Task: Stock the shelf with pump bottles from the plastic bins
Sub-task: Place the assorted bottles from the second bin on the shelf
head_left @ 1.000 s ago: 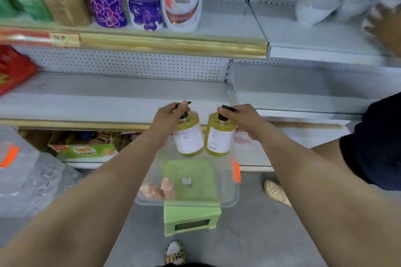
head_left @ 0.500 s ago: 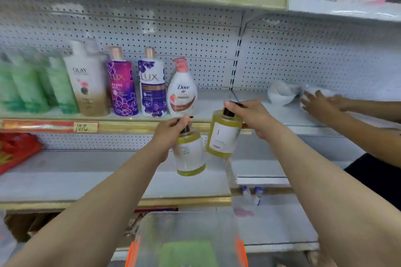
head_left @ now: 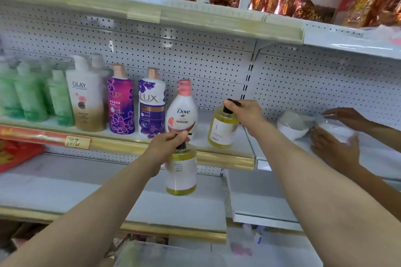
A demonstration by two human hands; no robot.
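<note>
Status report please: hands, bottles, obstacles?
Left hand grips yellow bottle by pump, not yet shelved. Right hand holds second bottle over shelf, beside Dove bottle. Another person's hands farther right.

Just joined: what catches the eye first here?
The right hand grips a yellow pump bottle by its black pump at the shelf, beside the Dove bottle; the left hand grips a second yellow bottle lower, before the shelf's edge. At right, another person's hands handle white packages.
</note>
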